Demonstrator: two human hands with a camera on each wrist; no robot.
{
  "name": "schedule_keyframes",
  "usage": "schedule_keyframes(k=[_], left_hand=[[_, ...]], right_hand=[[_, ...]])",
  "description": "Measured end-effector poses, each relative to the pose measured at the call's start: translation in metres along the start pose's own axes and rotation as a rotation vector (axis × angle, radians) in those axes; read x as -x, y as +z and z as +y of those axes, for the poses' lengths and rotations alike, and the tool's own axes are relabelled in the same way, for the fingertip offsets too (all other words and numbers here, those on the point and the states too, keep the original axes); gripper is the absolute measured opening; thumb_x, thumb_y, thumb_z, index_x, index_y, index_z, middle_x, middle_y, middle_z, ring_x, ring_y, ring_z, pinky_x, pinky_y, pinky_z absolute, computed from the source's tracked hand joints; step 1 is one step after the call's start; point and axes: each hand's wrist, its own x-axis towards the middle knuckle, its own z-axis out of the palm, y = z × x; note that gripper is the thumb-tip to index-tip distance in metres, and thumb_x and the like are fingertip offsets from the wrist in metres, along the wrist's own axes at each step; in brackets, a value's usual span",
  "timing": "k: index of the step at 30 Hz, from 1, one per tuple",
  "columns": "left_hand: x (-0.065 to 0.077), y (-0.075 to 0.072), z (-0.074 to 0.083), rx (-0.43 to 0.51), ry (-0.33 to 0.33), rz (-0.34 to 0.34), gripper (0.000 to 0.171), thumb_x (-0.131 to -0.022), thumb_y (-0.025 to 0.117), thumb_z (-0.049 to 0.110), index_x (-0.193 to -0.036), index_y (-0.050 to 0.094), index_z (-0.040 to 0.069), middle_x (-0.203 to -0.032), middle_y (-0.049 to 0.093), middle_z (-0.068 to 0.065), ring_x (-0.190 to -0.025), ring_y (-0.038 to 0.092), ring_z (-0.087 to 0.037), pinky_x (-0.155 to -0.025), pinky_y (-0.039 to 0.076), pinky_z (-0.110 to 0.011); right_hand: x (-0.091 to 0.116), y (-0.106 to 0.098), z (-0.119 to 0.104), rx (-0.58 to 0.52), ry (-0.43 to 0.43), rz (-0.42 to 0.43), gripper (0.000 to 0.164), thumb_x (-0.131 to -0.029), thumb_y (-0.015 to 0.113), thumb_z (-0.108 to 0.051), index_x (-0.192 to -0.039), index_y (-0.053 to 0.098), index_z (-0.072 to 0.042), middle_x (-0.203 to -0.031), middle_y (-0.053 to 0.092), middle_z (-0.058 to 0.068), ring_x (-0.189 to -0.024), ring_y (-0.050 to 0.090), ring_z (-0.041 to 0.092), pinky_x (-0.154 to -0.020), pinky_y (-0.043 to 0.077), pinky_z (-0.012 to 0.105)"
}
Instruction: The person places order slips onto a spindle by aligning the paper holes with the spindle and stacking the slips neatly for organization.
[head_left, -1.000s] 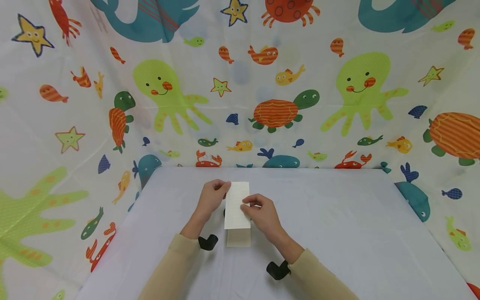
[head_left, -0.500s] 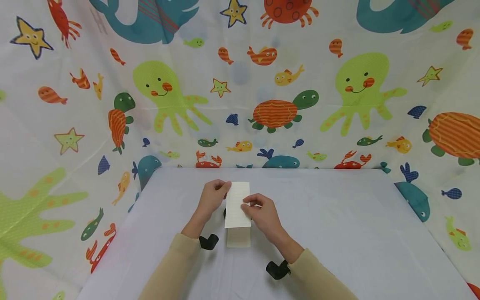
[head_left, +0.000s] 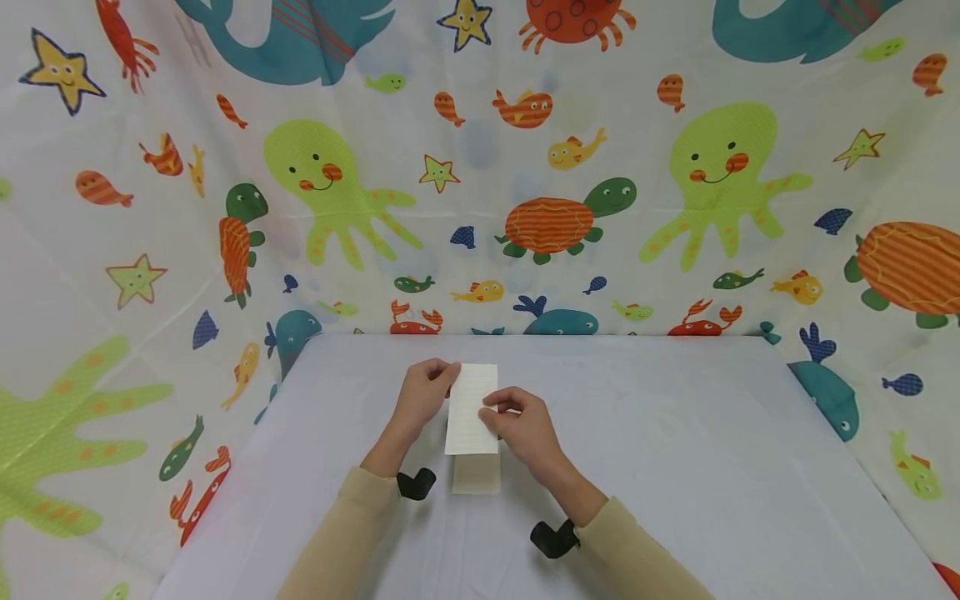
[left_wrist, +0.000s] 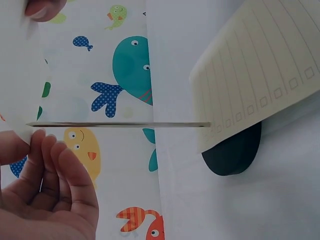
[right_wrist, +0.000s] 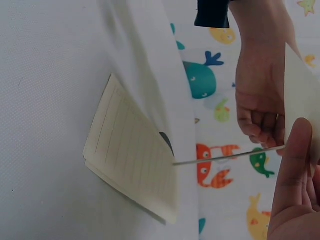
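Note:
A cream ruled notepad (right_wrist: 132, 155) lies on the table, with printed lines and a row of small boxes (left_wrist: 265, 98) along one edge. Its raised upper part (head_left: 468, 417) stands above the lower part (head_left: 476, 475) and looks like a thin edge in the left wrist view. My left hand (head_left: 422, 392) pinches the raised part's far left corner between thumb and fingers. At its right edge my right hand (head_left: 527, 425) pinches it; the thumb (right_wrist: 299, 150) shows against the paper. A dark rounded thing (left_wrist: 235, 152) shows partly behind the notepad.
White cloth covers the table (head_left: 675, 458). A curtain (head_left: 480, 183) printed with sea animals hangs along the back and sides. Black wrist cameras, one on the left wrist (head_left: 416, 484) and one on the right (head_left: 553, 540), sit just above the table.
The raised part's near edge has shifted slightly left and a little farther from me. Both hands keep their grip in nearly the same place.

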Motion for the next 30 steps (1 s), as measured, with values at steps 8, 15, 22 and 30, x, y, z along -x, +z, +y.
schedule_keyframes(k=[8, 15, 22, 30], left_hand=[[-0.0021, -0.0028, 0.0011, 0.0, 0.008, -0.007, 0.03, -0.101, 0.062, 0.037, -0.105, 0.072, 0.009, -0.086, 0.063, -0.007, -0.083, 0.057, -0.023, -0.072, 0.046, -0.033], [-0.0049, -0.0018, -0.0026, -0.01, 0.02, -0.011, 0.031, -0.101, 0.062, 0.038, -0.105, 0.073, 0.009, -0.087, 0.063, -0.007, -0.082, 0.057, -0.023, -0.07, 0.046, -0.033], [-0.0062, 0.0, -0.0062, -0.015, 0.03, -0.009, 0.031, -0.101, 0.063, 0.037, -0.105, 0.073, 0.008, -0.088, 0.064, -0.006, -0.082, 0.057, -0.022, -0.07, 0.046, -0.033], [-0.0066, 0.0018, -0.0071, -0.012, 0.041, 0.005, 0.03, -0.101, 0.064, 0.037, -0.105, 0.074, 0.009, -0.09, 0.065, -0.006, -0.083, 0.058, -0.022, -0.07, 0.047, -0.032]], right_hand=[[-0.0006, 0.0011, -0.0026, -0.028, 0.0, -0.007, 0.019, -0.091, 0.076, -0.021, -0.106, 0.073, -0.011, -0.103, 0.06, 0.009, -0.083, 0.06, 0.022, -0.071, 0.055, 0.03], [-0.0015, 0.0021, -0.0009, -0.029, 0.004, -0.012, 0.02, -0.091, 0.076, -0.021, -0.107, 0.072, -0.01, -0.103, 0.06, 0.01, -0.079, 0.061, 0.021, -0.071, 0.056, 0.032], [-0.0018, 0.002, 0.0031, -0.035, 0.005, -0.024, 0.019, -0.092, 0.076, -0.02, -0.108, 0.072, -0.009, -0.103, 0.06, 0.01, -0.08, 0.06, 0.022, -0.072, 0.057, 0.032], [-0.0023, 0.0023, 0.0043, -0.031, 0.014, -0.027, 0.019, -0.092, 0.075, -0.019, -0.108, 0.072, -0.009, -0.102, 0.058, 0.01, -0.079, 0.06, 0.021, -0.072, 0.056, 0.032]])
